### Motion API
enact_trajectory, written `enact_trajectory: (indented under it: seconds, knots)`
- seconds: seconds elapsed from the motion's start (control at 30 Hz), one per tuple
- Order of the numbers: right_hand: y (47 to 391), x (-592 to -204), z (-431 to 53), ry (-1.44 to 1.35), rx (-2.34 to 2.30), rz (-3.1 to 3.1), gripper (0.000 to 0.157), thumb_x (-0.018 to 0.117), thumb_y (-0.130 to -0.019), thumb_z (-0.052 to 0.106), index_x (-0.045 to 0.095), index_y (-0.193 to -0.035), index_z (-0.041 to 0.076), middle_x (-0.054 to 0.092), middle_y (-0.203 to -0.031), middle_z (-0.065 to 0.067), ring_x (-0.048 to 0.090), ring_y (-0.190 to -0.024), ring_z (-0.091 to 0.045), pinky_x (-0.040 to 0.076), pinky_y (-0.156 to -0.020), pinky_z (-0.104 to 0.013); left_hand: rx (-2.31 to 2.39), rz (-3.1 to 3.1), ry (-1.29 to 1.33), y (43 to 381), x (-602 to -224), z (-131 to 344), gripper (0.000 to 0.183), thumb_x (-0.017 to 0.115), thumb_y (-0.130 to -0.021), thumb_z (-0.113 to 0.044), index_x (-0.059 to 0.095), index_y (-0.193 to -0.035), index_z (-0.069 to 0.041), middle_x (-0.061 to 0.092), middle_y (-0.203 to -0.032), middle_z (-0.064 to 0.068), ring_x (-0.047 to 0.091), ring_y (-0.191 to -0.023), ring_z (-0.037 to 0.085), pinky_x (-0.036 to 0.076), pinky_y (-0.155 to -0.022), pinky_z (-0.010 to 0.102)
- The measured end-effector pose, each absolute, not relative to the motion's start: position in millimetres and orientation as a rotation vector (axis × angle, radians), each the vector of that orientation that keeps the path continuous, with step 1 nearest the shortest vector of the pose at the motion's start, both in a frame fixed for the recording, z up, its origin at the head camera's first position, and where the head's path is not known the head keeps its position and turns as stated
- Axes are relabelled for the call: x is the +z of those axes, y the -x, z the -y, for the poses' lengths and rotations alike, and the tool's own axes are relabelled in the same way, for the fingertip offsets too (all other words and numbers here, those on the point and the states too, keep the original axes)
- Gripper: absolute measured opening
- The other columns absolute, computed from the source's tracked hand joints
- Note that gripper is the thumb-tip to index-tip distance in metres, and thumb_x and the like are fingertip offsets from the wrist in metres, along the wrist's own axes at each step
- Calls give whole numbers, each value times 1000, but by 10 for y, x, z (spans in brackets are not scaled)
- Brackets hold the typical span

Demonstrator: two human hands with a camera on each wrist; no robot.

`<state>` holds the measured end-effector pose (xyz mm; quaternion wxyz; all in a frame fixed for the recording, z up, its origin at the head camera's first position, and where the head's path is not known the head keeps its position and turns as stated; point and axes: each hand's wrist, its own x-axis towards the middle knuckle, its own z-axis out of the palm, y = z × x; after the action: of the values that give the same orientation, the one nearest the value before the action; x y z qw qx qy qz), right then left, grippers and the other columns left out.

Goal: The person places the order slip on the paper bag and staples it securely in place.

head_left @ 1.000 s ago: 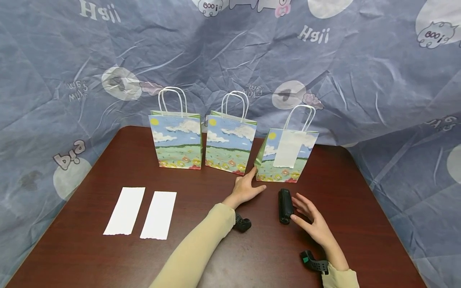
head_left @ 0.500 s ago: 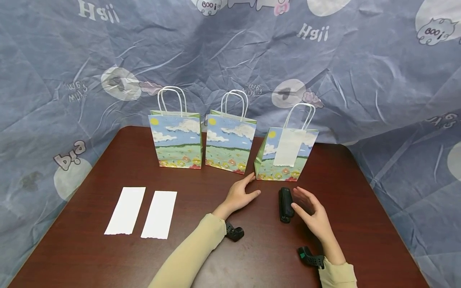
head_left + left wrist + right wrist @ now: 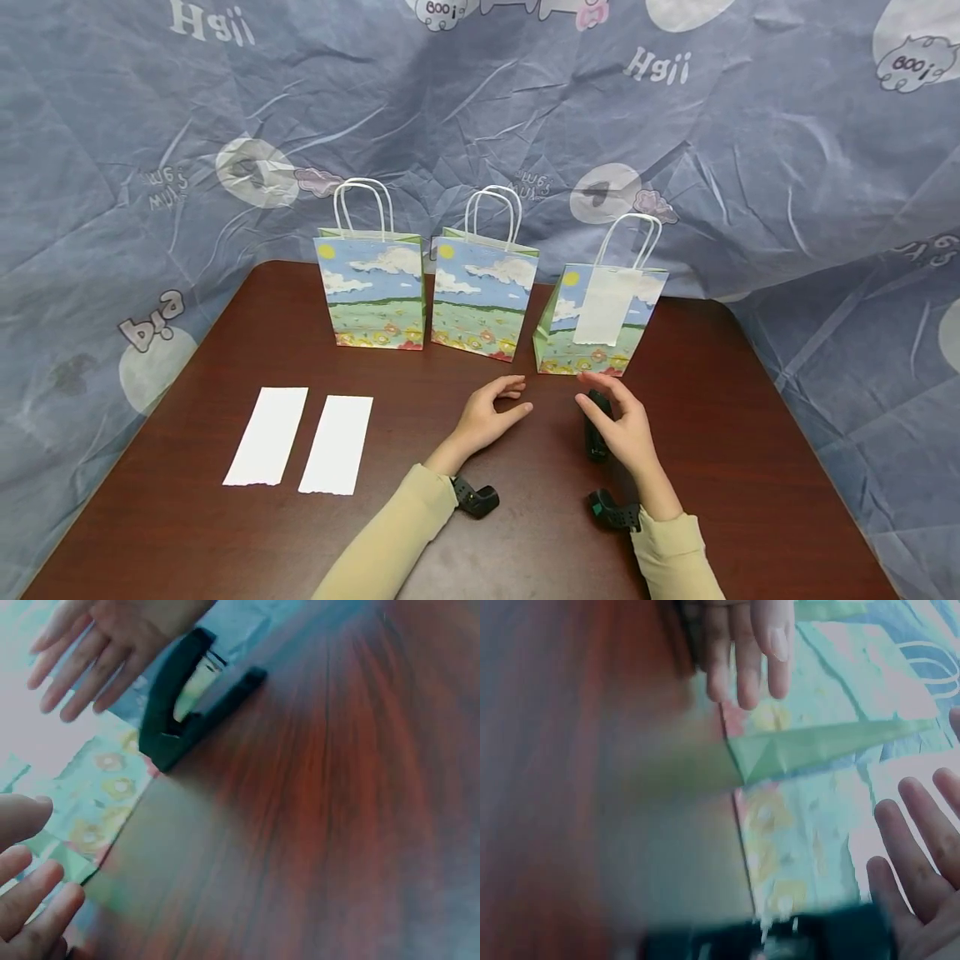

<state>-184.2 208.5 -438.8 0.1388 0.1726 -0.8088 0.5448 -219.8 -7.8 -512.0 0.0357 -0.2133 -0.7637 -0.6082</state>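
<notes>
A black stapler [image 3: 596,446] lies on the table in front of the rightmost paper bag [image 3: 553,358], whose front carries a white paper strip [image 3: 602,310]. My right hand [image 3: 628,429] hovers over and beside the stapler, fingers extended and not gripping it; part of the stapler is hidden behind the hand in the head view. In the left wrist view the stapler [image 3: 156,724] shows its arm raised from its base. My left hand [image 3: 480,421] is held above the table, left of the stapler, with fingers relaxed and nothing in them.
Two more landscape-printed paper bags, a left bag [image 3: 375,292] and a middle bag [image 3: 483,300], stand along the back. Two white paper strips, one outer [image 3: 266,437] and one inner [image 3: 336,446], lie at the left. A printed cloth [image 3: 450,108] hangs behind the table [image 3: 525,533].
My left hand has come away from the right bag's lower corner, back toward me and leftward. My right hand has moved left over the stapler. The bags stand as before.
</notes>
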Motion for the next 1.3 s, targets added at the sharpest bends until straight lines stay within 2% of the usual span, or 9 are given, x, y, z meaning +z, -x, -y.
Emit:
enact_trajectory:
  seconds: [0.2, 0.33, 0.43, 0.53, 0.7, 0.8, 0.93, 1.17, 1.3]
  knots:
    - [1940, -4339, -1842, -477, 1580, 2341, 33, 62, -88, -2, 57, -120, -8, 60, -116, -24, 59, -102, -22, 45, -85, -22, -2035, 2253, 626, 1959, -4871, 257, 37, 65, -88, -7, 56, -123, 3, 59, -116, 27, 59, -102, 40, 42, -89, 55]
    - [2024, -4398, -1695, -499, 1706, 2299, 33, 61, -89, -2, 55, -120, -11, 58, -116, -27, 58, -103, -37, 47, -84, -23, -2046, 2286, 575, 1868, -4798, 345, 34, 65, -89, -8, 58, -121, 0, 60, -115, 25, 61, -100, 35, 45, -88, 51]
    - [2093, -4478, -1616, -490, 1787, 2268, 32, 60, -90, -2, 54, -120, -12, 58, -115, -28, 56, -106, -43, 47, -87, -23, -2051, 2291, 562, 1829, -4778, 370, 31, 64, -89, -8, 59, -119, 0, 61, -113, 25, 61, -99, 34, 46, -87, 48]
    - [2158, -4576, -1549, -466, 1822, 2244, 31, 60, -90, -2, 54, -119, -13, 59, -114, -28, 58, -104, -38, 47, -87, -23, -2038, 2278, 558, 1795, -4780, 384, 29, 64, -89, -8, 60, -117, 1, 62, -110, 25, 61, -98, 35, 47, -85, 47]
    - [2246, -4707, -1460, -440, 1882, 2189, 32, 60, -90, -1, 53, -119, -14, 59, -114, -29, 60, -101, -21, 46, -86, -21, -2001, 2252, 518, 1744, -4788, 438, 26, 64, -89, -8, 61, -114, 1, 64, -105, 24, 62, -95, 34, 47, -83, 48]
    - [2287, -4731, -1421, -429, 1902, 2168, 33, 60, -90, -1, 53, -119, -15, 58, -114, -30, 60, -99, -15, 46, -85, -19, -1970, 2239, 485, 1713, -4785, 491, 25, 65, -89, -7, 62, -113, 0, 65, -103, 23, 62, -93, 33, 49, -81, 43]
    - [2327, -4744, -1393, -402, 1904, 2169, 34, 60, -90, 0, 53, -119, -15, 59, -114, -30, 60, -99, -14, 46, -85, -19, -1931, 2222, 458, 1653, -4780, 562, 25, 67, -87, -5, 63, -110, 0, 66, -99, 22, 63, -89, 32, 50, -77, 37]
    - [2365, -4771, -1379, -370, 1929, 2187, 34, 60, -90, 1, 53, -120, -14, 59, -114, -28, 59, -98, -16, 46, -85, -20, -1800, 2215, 457, 1536, -4885, 706, 24, 69, -84, -4, 63, -108, 0, 68, -94, 18, 64, -85, 30, 50, -74, 47]
    - [2390, -4808, -1390, -363, 1932, 2194, 34, 61, -90, 1, 53, -120, -14, 59, -114, -29, 60, -100, -20, 46, -84, -19, -1678, 2242, 475, 1499, -5062, 825, 26, 72, -83, -9, 64, -107, -3, 69, -93, 9, 64, -86, 24, 49, -74, 45]
